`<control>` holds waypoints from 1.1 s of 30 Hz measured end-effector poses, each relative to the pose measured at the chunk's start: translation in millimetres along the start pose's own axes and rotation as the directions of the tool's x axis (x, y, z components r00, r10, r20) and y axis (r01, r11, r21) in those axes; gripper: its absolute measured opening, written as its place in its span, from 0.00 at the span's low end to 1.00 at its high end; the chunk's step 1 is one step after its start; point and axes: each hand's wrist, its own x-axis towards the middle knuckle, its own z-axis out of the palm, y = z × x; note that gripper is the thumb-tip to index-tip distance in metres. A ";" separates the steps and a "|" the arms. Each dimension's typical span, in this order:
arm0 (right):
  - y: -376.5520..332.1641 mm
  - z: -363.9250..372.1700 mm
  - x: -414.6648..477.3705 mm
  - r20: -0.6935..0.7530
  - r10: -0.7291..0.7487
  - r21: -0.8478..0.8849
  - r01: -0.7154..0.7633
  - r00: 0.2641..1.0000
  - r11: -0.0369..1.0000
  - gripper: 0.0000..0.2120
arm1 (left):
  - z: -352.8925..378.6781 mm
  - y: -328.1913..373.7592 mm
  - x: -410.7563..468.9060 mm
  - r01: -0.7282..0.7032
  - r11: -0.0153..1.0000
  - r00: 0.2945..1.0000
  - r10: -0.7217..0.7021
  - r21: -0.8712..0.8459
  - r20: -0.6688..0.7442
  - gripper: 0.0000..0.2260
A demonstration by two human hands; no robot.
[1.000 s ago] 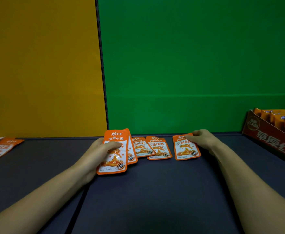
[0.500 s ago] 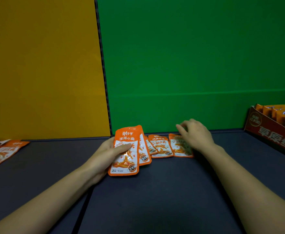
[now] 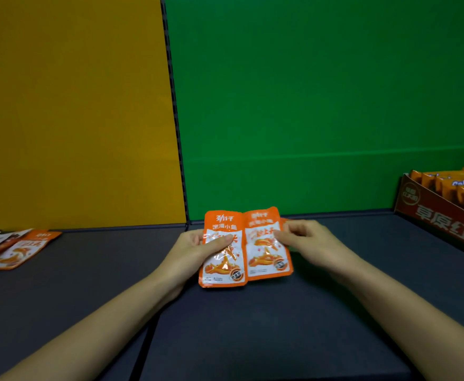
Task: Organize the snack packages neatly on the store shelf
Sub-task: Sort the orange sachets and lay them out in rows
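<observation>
Tap the left packet and right packet, now fanned side by side near the back edge of the shelf, until tops and bottoms line up, then lay them flat and square to that edge. Your left hand grips the left packet, thumb across its front. Your right hand pinches the right packet's outer edge with curled fingers, and an orange sliver behind hints at more, though the count can't be told. Loose packets lie at the shelf's left edge, and a box stands at its right.
</observation>
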 end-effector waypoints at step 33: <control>13.6 -11.0 -36.9 -0.049 -0.073 -0.594 0.029 0.996 0.804 0.21 | -3.1 -12.5 5.5 -0.122 0.294 0.919 0.395 0.948 -0.004 0.24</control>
